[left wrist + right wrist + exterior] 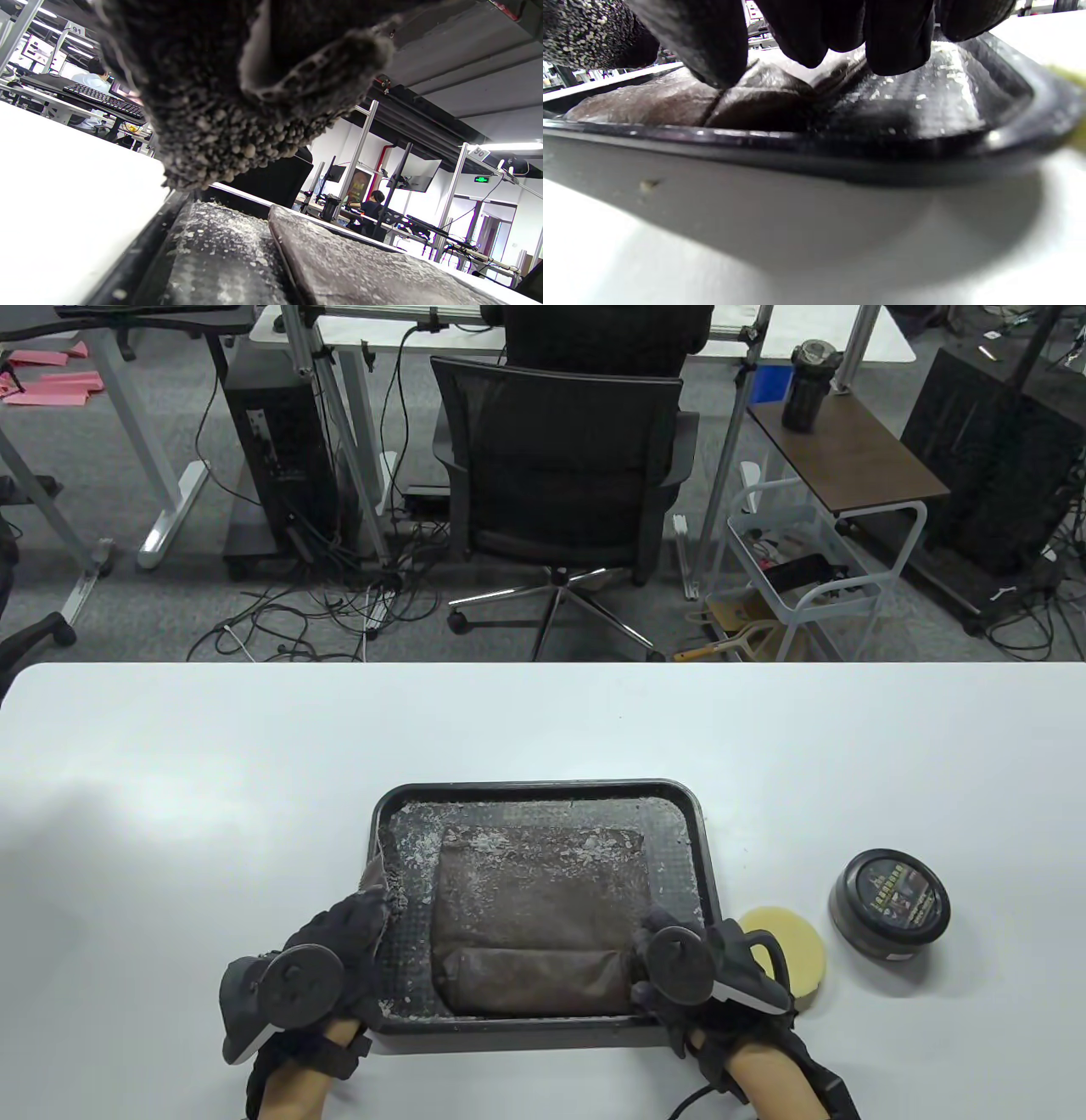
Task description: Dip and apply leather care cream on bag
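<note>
Both gloved hands at a black tray (679, 806) on the white surface (212, 780)

The brown bag (539, 920) lies between both hands' fingers; right hand (704, 971) fingers curl at its corner, left hand (314, 967) grip unclear; sponge (793, 946) and cream tin (891, 903) beyond the right fingers.

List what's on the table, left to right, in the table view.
left hand → bag in the tray → right hand → sponge → cream tin

We are reading "91" on a frame tag (76, 29), "96" on another tag (479, 152); the cream tin (890, 904) label is staying illegible.
</note>
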